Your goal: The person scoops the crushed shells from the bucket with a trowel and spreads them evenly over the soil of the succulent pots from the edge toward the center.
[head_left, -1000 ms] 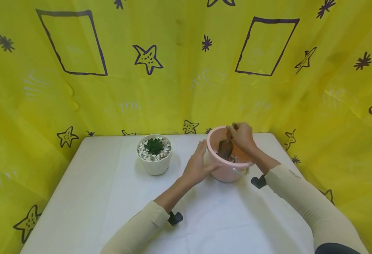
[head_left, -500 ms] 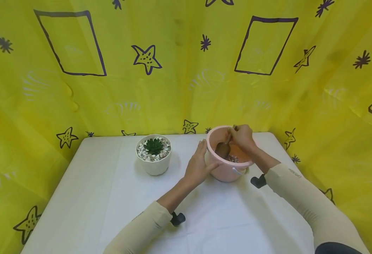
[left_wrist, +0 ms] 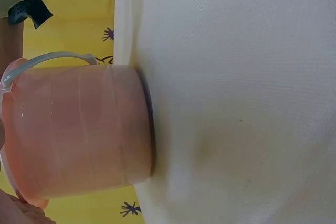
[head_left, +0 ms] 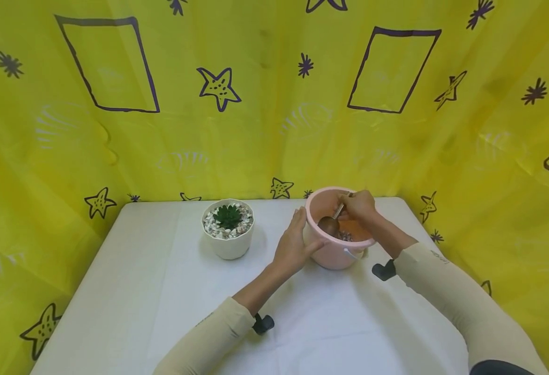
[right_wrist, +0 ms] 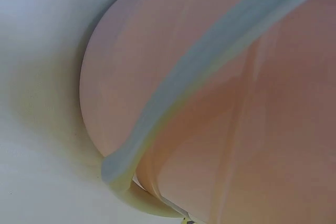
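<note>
A pink bucket with a pale handle stands upright on the white table, a small heap of pebbles at its bottom. My left hand rests against the near-left of its rim, fingers extended along the side and thumb spread along the front. Inside the bucket, my right hand grips the handle of a small trowel, whose rounded brown blade points down and left near the pebbles. The left wrist view shows the bucket's side with fingertips at the rim. Bucket wall and bail handle fill the right wrist view.
To the left stands a white pot holding a green succulent among white pebbles. A yellow curtain with drawn stars hangs right behind the table's back edge and along both sides.
The trowel has tilted, its blade shifting slightly left and its handle leaning right. My right hand has dropped a little lower into the bucket. My left hand stays almost still at the rim.
</note>
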Demonstrator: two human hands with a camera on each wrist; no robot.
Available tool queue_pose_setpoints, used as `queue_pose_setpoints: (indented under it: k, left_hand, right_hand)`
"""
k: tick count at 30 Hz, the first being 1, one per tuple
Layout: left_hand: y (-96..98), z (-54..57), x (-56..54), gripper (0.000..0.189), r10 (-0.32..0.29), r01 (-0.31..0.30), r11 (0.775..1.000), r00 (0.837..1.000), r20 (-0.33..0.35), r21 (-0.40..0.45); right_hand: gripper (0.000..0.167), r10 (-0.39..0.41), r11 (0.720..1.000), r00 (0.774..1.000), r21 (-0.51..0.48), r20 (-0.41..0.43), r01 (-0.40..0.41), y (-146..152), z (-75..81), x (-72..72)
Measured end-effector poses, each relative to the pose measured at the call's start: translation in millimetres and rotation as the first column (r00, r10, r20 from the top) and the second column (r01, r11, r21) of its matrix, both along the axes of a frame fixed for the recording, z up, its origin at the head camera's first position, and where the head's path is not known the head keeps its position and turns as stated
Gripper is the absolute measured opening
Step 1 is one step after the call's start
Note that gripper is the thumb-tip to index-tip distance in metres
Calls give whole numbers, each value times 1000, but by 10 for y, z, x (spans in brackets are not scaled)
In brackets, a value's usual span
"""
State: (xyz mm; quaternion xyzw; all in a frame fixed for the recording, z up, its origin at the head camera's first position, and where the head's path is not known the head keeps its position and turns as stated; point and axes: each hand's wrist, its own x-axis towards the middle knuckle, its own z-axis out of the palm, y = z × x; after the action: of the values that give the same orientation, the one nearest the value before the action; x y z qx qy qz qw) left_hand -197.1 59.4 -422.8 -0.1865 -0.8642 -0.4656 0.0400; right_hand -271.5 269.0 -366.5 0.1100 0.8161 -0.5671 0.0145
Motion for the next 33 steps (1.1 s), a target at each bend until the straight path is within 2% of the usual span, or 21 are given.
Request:
queue_pose_setpoints:
  k: [4,12,25,29,33]
  left_hand:
    - [5,-8,-3,102,-2,2,1000,1000,-7,-7]
    - [3,-10,9,102,-8,7,1000,1000,-17,-25]
    - [-3,-26,-11,102,-10,10,1000,1000,-21,-15]
    - [0,-25,-9,102,-7,7,1000,1000,-11,-7]
    - [-3,-12,1,102,1,-1,1000,1000,1,-3]
  right_hand:
    - [36,0,997,999,-74,35,3,5,29,22]
    - [33,-32,989,995,-144,91,45,22,79,33]
    - [31,-69,969,991,-227,116,94,110,186,12]
    - [28,-68,943,988,-313,142,110,170,252,20]
    - [27,-51,904,984,-410,172,118,211,326,27]
